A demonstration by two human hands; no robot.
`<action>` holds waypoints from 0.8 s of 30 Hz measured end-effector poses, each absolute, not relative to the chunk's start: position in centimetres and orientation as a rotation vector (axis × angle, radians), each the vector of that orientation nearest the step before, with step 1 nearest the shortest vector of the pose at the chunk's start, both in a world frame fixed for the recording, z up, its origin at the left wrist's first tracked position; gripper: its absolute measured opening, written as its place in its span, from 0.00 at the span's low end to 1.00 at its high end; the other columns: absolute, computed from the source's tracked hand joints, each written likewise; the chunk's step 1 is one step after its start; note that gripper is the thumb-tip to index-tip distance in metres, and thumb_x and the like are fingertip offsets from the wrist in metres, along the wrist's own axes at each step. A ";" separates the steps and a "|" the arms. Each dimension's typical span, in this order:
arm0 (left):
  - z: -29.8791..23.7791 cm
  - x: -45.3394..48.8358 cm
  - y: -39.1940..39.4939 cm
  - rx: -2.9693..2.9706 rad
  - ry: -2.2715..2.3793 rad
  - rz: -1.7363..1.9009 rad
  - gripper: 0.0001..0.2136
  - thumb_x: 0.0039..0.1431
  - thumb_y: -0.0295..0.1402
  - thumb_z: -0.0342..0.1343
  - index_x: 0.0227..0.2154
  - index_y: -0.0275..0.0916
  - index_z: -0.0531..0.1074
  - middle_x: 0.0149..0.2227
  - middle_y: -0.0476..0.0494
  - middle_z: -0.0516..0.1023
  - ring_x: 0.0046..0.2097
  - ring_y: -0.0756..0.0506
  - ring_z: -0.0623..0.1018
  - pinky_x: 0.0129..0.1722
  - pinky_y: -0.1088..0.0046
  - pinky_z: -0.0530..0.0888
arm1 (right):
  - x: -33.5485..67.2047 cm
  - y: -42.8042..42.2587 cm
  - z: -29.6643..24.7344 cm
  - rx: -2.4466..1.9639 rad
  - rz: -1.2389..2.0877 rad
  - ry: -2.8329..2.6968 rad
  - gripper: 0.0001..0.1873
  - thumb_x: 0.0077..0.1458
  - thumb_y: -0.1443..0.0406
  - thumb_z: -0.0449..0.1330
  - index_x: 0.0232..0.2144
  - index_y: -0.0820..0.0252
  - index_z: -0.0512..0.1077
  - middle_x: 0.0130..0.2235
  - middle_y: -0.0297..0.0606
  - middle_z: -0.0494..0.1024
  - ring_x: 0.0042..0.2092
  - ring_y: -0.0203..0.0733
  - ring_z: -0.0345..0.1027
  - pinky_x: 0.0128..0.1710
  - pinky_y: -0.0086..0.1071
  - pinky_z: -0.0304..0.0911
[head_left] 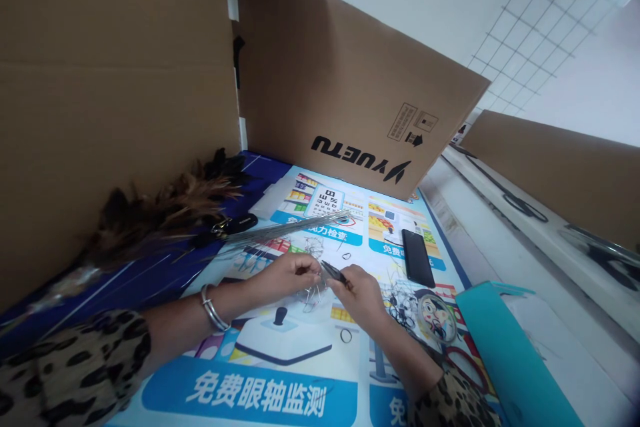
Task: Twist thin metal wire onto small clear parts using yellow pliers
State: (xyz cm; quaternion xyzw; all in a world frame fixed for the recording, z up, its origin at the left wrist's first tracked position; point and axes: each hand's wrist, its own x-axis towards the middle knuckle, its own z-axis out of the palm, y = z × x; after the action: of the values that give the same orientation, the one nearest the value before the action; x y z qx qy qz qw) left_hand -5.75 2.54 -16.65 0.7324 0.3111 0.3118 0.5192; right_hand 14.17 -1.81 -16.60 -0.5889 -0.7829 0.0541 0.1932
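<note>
My left hand (297, 275), with a silver bangle at the wrist, pinches thin wire (313, 293) between thumb and fingertips. Several fine strands of it spread out below the fingers. My right hand (361, 298) is closed around small dark pliers (332, 271), whose jaws point up and left and meet the wire by my left fingertips. Whether the jaws grip it is too small to tell. Beyond my hands lies a bundle of long straight wires (295, 223). A tangle of fine wire (314, 247) sits just behind my left hand.
A black phone (418, 257) lies to the right, near a round container (436, 317) and a heap of small dark and clear pieces (401, 303). Brown feathers (165, 210) line the left. Cardboard panels (350, 80) stand behind; a teal box (510, 360) stands at right.
</note>
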 end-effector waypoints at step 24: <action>-17.1 -5.8 2.8 1.739 0.795 0.791 0.07 0.53 0.31 0.50 0.28 0.34 0.71 0.25 0.51 0.67 0.27 0.52 0.66 0.27 0.79 0.63 | 15.4 -1.9 -16.2 -1.556 -0.066 -2.347 0.14 0.55 0.54 0.53 0.32 0.58 0.70 0.29 0.37 0.70 0.36 0.39 0.62 0.36 0.29 0.53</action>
State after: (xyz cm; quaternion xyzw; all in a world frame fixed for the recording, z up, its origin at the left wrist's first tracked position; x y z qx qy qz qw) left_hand -5.84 2.79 -17.09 0.7223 0.3304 0.3284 0.5111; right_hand 15.40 -1.92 -16.21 -0.5450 -0.8223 -0.0231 0.1619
